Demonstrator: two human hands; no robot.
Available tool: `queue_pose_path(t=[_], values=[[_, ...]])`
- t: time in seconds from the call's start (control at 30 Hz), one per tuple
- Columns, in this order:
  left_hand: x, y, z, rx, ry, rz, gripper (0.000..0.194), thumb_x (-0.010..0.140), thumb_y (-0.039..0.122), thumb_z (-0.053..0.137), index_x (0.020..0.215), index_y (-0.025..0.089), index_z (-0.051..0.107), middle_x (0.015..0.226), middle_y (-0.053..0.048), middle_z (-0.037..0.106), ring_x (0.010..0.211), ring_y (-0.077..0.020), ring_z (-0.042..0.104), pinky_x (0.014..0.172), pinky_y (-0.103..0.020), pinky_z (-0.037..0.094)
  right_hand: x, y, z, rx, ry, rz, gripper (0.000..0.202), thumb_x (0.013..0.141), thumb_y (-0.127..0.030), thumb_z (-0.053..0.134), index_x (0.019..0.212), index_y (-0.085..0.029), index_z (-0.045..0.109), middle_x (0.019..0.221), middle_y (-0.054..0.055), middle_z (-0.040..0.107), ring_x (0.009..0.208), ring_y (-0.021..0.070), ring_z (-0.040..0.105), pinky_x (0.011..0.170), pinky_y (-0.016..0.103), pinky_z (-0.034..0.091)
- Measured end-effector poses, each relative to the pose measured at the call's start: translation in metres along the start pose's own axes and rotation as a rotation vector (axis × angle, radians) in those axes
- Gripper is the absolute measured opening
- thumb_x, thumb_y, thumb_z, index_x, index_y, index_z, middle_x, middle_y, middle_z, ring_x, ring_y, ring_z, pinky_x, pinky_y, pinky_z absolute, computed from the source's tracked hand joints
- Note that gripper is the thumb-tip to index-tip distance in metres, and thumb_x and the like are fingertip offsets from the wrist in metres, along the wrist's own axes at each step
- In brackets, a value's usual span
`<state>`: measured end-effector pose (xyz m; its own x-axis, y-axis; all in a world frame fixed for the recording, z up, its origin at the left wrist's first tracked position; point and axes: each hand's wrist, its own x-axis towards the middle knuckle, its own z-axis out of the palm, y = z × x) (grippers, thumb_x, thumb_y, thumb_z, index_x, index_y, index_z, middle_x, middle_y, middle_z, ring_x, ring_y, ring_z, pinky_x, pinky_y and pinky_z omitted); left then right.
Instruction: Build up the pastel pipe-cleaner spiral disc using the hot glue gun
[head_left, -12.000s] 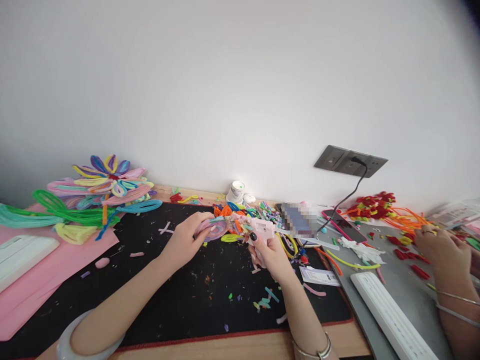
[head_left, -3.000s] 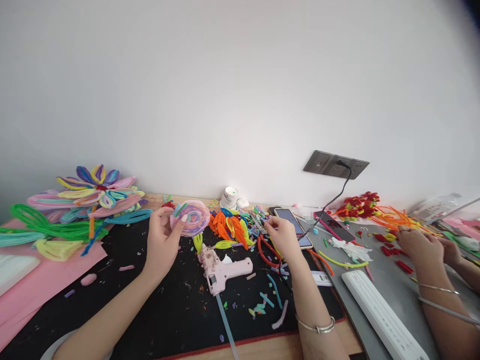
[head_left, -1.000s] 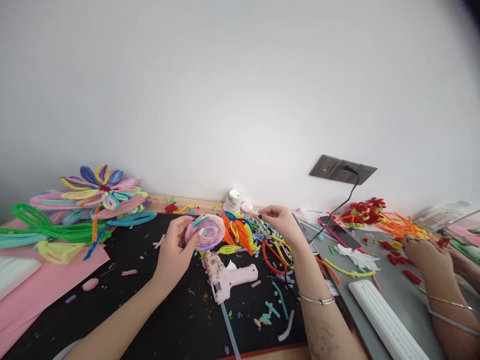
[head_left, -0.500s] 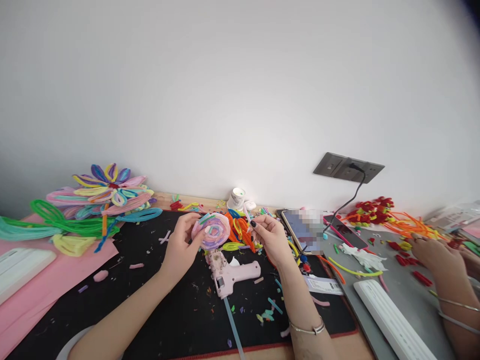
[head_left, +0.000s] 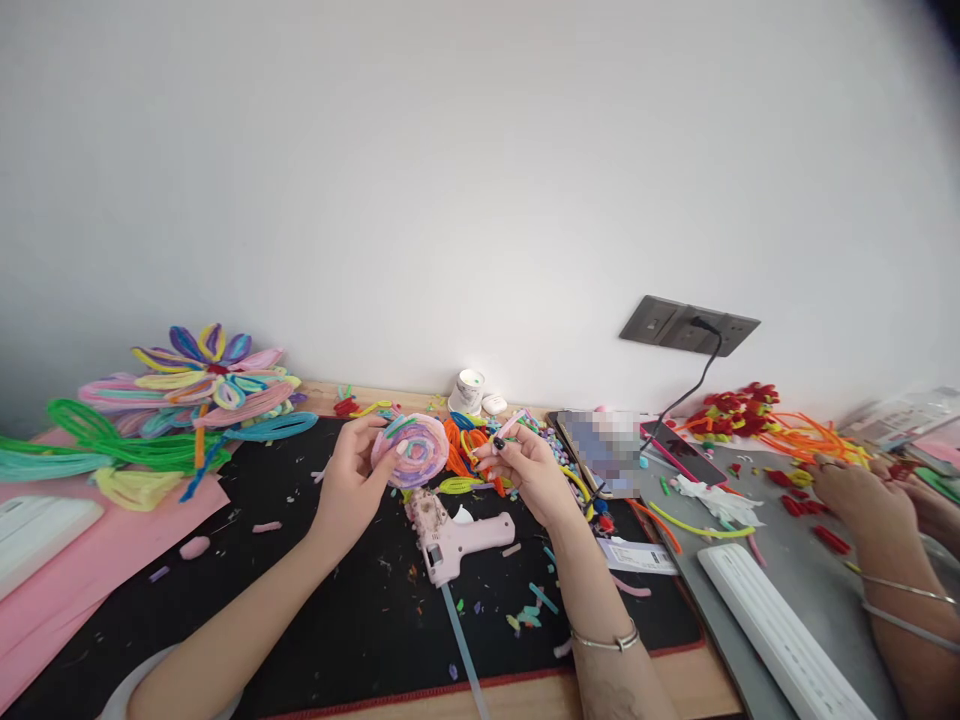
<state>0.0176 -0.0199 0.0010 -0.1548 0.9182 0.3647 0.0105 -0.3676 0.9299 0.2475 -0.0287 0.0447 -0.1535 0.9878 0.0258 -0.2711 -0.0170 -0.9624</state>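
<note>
1. Your left hand [head_left: 349,480] grasps one spiral disc [head_left: 414,450] above the black mat [head_left: 322,620].
2. One glue gun [head_left: 474,537] lies on the mat, just nearer you than the disc.
3. Your right hand [head_left: 531,472] pinches one pale-pink piece [head_left: 511,424], apart from the disc.
4. Left of the glue gun you have open, lightly littered mat; rightward, bench [head_left: 697,682] shows past its red front edge.

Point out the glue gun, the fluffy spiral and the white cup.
Glue gun [head_left: 459,540]: head view, on its pink body, where the handle begins.
Fluffy spiral [head_left: 412,452]: head view, near the middle of its coil.
White cup [head_left: 466,396]: head view, on its outer wall.
</note>
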Motion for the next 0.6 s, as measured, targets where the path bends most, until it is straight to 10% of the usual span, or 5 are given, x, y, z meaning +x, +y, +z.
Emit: queue_pose_path(t=[0.27,0.6], values=[[0.0006,-0.0005,0.0005,-0.009,-0.003,0.005,0.037,0.078,0.032,0.068,0.109,0.022,0.051,0.102,-0.007,0.068,0.098,-0.0234,0.068,0.082,-0.037,0.055,0.0035,0.0069,-0.0036,-0.074,0.105,-0.058,0.020,0.064,-0.023,0.079,0.073,-0.018,0.062,0.056,-0.007,0.057,0.039,0.0046,0.042,0.037,0.017,0.031],[0.0003,0.0018,0.0002,-0.002,-0.015,0.004,0.036,0.079,0.032,0.068,0.109,0.022,0.051,0.102,-0.007,0.068,0.096,-0.0227,0.068,0.081,-0.036,0.055,0.0017,0.0096,-0.0042,-0.112,0.096,0.052,0.010,0.062,-0.019,0.072,0.071,-0.017,0.068,0.052,0.000,0.067,0.046,0.0105,0.060,0.051,0.020,0.051]])
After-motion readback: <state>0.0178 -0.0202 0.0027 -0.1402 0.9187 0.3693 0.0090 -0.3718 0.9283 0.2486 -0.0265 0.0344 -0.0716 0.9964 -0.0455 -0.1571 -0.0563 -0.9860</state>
